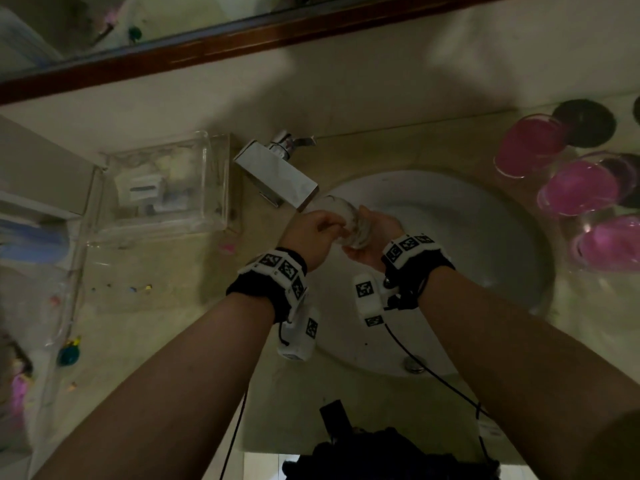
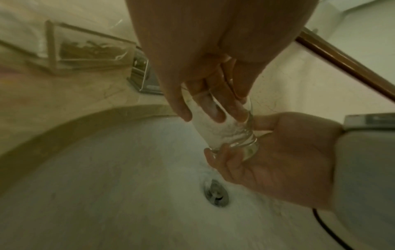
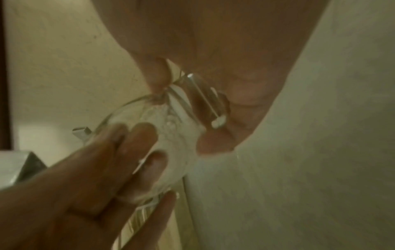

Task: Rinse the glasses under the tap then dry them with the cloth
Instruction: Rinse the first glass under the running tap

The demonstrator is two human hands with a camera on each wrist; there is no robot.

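A clear glass (image 1: pixel 349 220) is held tilted just under the spout of the chrome tap (image 1: pixel 277 171), over the white sink (image 1: pixel 467 220). My right hand (image 1: pixel 374 237) grips its thick base (image 2: pixel 241 145) with curled fingers. My left hand (image 1: pixel 318 226) has two fingers (image 2: pixel 213 108) inside the mouth, while others lie outside against the wall. In the right wrist view the glass (image 3: pixel 171 128) looks white with frothy water. Water streams toward the drain (image 2: pixel 215 192). I see no cloth.
Three glasses with pink inside (image 1: pixel 530 147) (image 1: pixel 581 188) (image 1: pixel 609 244) stand on the counter right of the sink. A clear plastic box (image 1: pixel 162 188) sits left of the tap. A wood-framed mirror (image 1: pixel 242 36) runs along the wall. Something dark (image 1: pixel 381 455) hangs at the front edge.
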